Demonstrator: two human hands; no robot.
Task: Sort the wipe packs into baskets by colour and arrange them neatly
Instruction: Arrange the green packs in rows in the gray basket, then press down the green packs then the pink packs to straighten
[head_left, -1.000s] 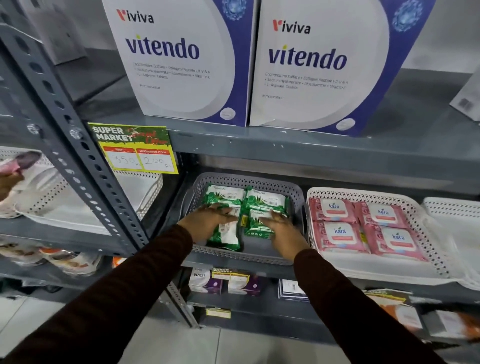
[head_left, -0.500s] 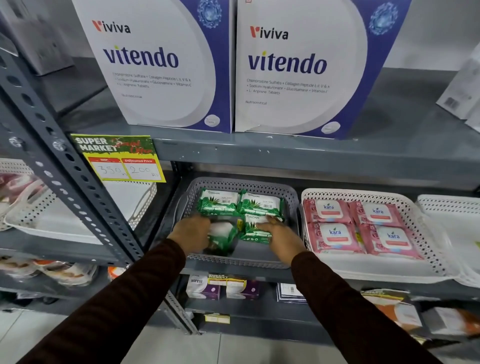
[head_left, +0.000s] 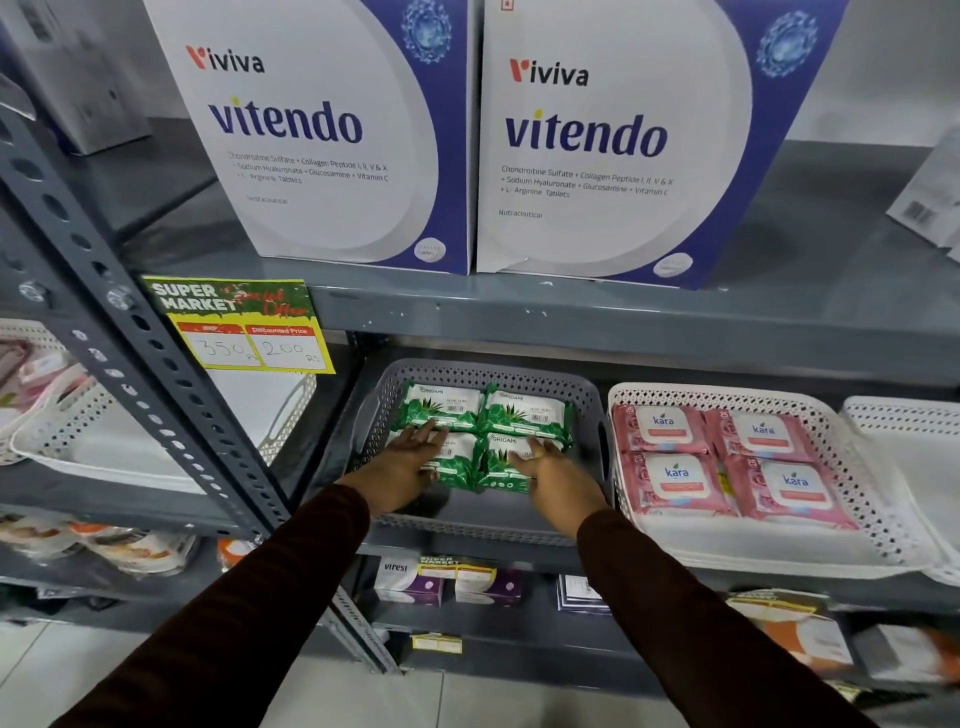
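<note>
The left hand lies flat, fingers spread wide, on the front-left green pack in the grey basket. The right hand rests open on the front-right green pack, gripping nothing. This seems the tidying step: next, press the front packs square against the back pair. Free room remains in front of the fingers; the white basket with pink packs is right of them.

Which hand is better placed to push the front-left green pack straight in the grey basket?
Probably the left hand: it lies open on the front-left green pack in the grey basket. The right hand rests on the front-right pack.
</note>
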